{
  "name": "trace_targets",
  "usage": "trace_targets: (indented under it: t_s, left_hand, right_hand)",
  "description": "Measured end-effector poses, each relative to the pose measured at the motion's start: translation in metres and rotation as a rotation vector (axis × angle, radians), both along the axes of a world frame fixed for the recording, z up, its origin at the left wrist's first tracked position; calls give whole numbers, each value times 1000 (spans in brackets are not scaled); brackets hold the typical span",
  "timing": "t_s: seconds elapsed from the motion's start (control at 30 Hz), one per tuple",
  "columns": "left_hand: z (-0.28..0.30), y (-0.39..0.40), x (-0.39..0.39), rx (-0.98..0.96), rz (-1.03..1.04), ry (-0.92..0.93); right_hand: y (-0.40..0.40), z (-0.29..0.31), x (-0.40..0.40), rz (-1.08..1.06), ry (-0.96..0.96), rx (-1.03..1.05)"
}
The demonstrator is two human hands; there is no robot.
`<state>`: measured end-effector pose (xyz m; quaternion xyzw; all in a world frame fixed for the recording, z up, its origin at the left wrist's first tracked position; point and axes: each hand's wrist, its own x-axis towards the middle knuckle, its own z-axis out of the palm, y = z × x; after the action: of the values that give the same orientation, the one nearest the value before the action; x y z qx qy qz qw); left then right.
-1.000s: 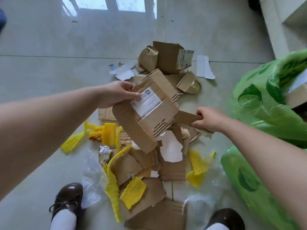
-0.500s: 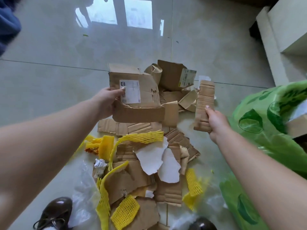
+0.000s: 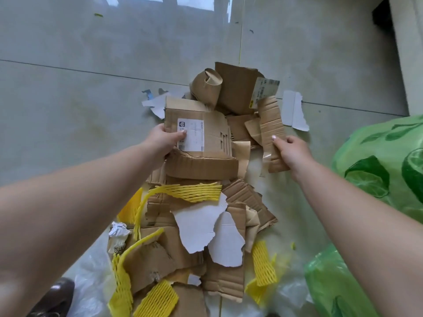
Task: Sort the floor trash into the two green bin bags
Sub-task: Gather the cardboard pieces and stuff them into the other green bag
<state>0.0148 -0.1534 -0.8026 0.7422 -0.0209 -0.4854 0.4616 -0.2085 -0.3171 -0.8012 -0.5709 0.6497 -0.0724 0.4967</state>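
My left hand [image 3: 163, 139] grips a large flattened cardboard piece [image 3: 206, 154] with a white shipping label, held above the trash pile. My right hand [image 3: 291, 152] grips a narrow torn strip of corrugated cardboard [image 3: 271, 131], apart from the large piece. Below them the floor holds a heap of brown cardboard scraps [image 3: 242, 195], torn white paper [image 3: 199, 227] and yellow foam netting [image 3: 190, 193]. One green bin bag [image 3: 377, 161] with a leaf print bulges at the right edge. A second green bin bag [image 3: 334, 287] lies at the lower right.
More cardboard, one piece curled [image 3: 207, 86], lies at the pile's far end, with a white paper scrap [image 3: 293, 110] beside it. Clear plastic film [image 3: 91, 284] and a crumpled paper ball [image 3: 119, 231] sit at lower left, near my dark shoe [image 3: 57, 296]. A pale wall base [image 3: 405, 53] rises at upper right.
The strip has come off the large cardboard piece and both hands have lifted their pieces apart. Since half a second ago the hands hold nearly the same places; the camera has tilted slightly.
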Motion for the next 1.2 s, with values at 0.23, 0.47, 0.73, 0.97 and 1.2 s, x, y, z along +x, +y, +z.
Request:
trace_targets:
  t_s: [0.23, 0.47, 0.73, 0.97, 1.2]
  left_hand:
    - [-5, -3, -1, -10, 40, 27]
    - [-20, -2, 5, 14, 50, 54]
    - [-24, 5, 7, 21, 76, 30]
    - [-9, 11, 11, -37, 62, 22]
    - [24, 12, 1, -107, 32, -44]
  right_hand:
    - [-6, 1, 12, 7, 34, -62]
    - [-16, -2, 28, 162, -9, -40]
    - [-16, -10, 28, -35, -109, 100]
    - [2, 6, 15, -170, -387, 276]
    - [19, 39, -11, -272, -500, 190]
